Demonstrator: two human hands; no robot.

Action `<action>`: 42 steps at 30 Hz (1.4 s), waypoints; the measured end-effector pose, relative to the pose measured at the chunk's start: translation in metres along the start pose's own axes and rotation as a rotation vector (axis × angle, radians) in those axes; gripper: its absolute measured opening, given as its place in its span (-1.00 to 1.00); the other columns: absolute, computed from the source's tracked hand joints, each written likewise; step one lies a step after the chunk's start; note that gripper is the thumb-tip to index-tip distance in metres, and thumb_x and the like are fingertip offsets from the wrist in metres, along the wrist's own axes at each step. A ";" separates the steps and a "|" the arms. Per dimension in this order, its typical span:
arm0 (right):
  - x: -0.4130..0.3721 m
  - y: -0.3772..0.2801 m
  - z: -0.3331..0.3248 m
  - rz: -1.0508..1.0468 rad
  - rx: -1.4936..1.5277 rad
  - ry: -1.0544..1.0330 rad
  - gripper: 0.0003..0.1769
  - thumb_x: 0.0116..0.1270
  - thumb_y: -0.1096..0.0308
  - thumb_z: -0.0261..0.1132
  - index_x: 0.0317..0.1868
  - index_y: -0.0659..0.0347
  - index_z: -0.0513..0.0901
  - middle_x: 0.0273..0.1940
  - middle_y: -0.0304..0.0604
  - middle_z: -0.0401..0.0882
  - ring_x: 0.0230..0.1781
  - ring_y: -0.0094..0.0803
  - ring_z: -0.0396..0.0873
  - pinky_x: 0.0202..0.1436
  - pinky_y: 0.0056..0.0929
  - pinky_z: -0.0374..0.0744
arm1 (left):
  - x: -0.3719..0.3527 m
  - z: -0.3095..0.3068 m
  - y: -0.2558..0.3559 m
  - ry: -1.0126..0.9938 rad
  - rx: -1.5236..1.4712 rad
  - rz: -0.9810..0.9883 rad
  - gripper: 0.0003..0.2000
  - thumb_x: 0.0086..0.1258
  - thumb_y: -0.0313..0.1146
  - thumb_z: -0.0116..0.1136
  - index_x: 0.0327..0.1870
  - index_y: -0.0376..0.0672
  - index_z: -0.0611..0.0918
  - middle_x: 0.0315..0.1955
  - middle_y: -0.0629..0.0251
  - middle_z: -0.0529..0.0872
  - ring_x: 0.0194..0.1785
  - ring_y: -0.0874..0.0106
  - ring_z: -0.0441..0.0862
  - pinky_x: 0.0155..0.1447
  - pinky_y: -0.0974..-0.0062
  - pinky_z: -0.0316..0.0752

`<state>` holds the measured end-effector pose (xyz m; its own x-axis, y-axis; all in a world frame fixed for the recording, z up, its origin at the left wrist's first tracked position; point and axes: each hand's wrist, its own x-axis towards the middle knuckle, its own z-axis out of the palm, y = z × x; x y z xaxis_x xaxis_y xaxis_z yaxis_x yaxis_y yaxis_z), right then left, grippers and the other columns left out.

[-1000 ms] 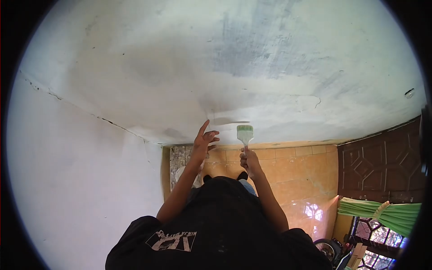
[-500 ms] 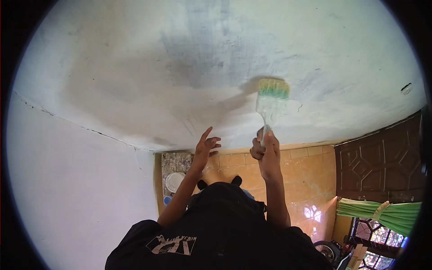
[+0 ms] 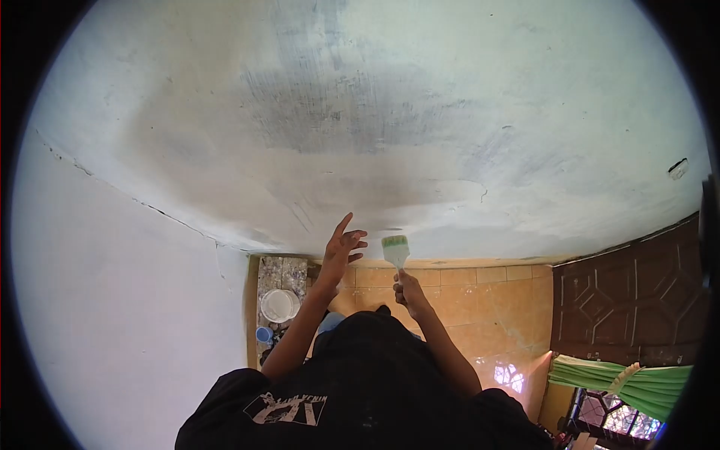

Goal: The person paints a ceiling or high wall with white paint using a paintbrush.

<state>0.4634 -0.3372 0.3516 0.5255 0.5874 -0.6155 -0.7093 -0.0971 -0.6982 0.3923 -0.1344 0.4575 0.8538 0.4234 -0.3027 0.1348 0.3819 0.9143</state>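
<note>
The right hand [image 3: 409, 291] is closed around the handle of a paintbrush [image 3: 395, 250], a paint-smeared white brush with green-tinted bristles pointing up, just below frame centre. The left hand [image 3: 341, 246] is beside it, fingers spread and holding nothing. Above spreads a whitewashed surface [image 3: 450, 97] with a grey streaked patch [image 3: 330, 105] and a crack [image 3: 150, 206] at left. Orange tiles [image 3: 480, 307] and a carved brown door [image 3: 630, 300] lie right.

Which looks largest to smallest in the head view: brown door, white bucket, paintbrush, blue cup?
1. brown door
2. white bucket and paintbrush: these look about alike, and the paintbrush is nearer the camera, so I have not ranked them against each other
3. blue cup
</note>
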 end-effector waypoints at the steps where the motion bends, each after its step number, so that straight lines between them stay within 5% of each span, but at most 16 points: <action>1: -0.004 -0.006 -0.001 0.000 -0.011 -0.012 -0.62 0.56 -0.07 -0.05 -0.28 0.04 0.38 -0.61 -0.51 0.11 -0.70 -0.72 0.04 -0.65 -0.68 0.06 | 0.001 0.000 -0.005 0.012 -0.007 0.004 -0.37 0.48 -0.10 0.08 0.52 0.06 0.17 0.04 0.34 0.59 0.03 0.51 0.54 0.12 0.42 0.44; 9: -0.100 -0.127 0.046 -0.228 -0.090 -0.184 -0.58 0.58 -0.05 -0.09 -0.31 0.10 0.38 -0.61 -0.49 0.05 -0.67 -0.74 -0.04 -0.62 -0.65 -0.02 | 0.004 0.011 -0.007 0.059 -0.053 0.055 -0.34 0.48 -0.12 0.08 0.54 0.05 0.13 0.06 0.33 0.57 0.03 0.51 0.55 0.12 0.44 0.45; 12: -0.115 -0.148 0.048 -0.556 -0.245 -0.198 -0.52 0.58 -0.10 -0.12 -0.35 0.11 0.36 -0.63 -0.48 0.06 -0.67 -0.72 -0.02 -0.61 -0.62 -0.02 | 0.000 0.022 -0.001 0.062 -0.041 0.063 -0.34 0.47 -0.12 0.08 0.54 0.04 0.13 0.06 0.33 0.57 0.03 0.51 0.55 0.13 0.43 0.45; 19: 0.018 -0.129 -0.017 -1.055 -0.467 0.116 -0.43 0.56 -0.13 -0.08 -0.53 0.10 0.26 -0.66 -0.45 0.10 -0.70 -0.70 0.02 -0.63 -0.61 0.04 | -0.001 0.040 -0.009 0.038 -0.022 0.029 -0.37 0.48 -0.14 0.07 0.53 0.05 0.16 0.04 0.35 0.58 0.01 0.51 0.55 0.12 0.44 0.45; 26: 0.057 -0.014 -0.078 -0.673 -0.330 0.237 -0.44 0.56 -0.15 -0.10 -0.53 0.04 0.28 -0.67 -0.49 0.13 -0.73 -0.74 0.07 -0.68 -0.65 0.08 | -0.008 0.036 -0.016 0.091 -0.031 0.013 -0.38 0.49 -0.15 0.08 0.53 0.06 0.17 0.02 0.37 0.59 0.00 0.53 0.55 0.08 0.47 0.44; 32: 0.012 0.005 -0.073 -0.034 -0.086 0.135 -0.58 0.57 -0.08 -0.09 -0.30 0.05 0.42 -0.64 -0.52 0.12 -0.74 -0.71 0.03 -0.68 -0.65 0.06 | -0.011 0.033 -0.020 0.087 -0.017 -0.010 -0.37 0.49 -0.13 0.07 0.53 0.06 0.16 0.03 0.37 0.58 0.01 0.55 0.54 0.07 0.51 0.43; 42: -0.086 -0.119 -0.002 -0.182 0.156 -0.117 -0.64 0.56 -0.06 -0.02 -0.17 0.07 0.40 -0.60 -0.52 0.04 -0.68 -0.74 -0.07 -0.64 -0.66 -0.02 | -0.006 0.049 -0.021 0.019 0.010 -0.019 -0.35 0.48 -0.10 0.09 0.53 0.04 0.15 0.04 0.35 0.58 0.02 0.53 0.54 0.11 0.48 0.44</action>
<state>0.5031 -0.3780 0.4870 0.5999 0.6733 -0.4323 -0.6766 0.1385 -0.7232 0.4094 -0.1850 0.4535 0.8412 0.4322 -0.3248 0.1556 0.3818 0.9111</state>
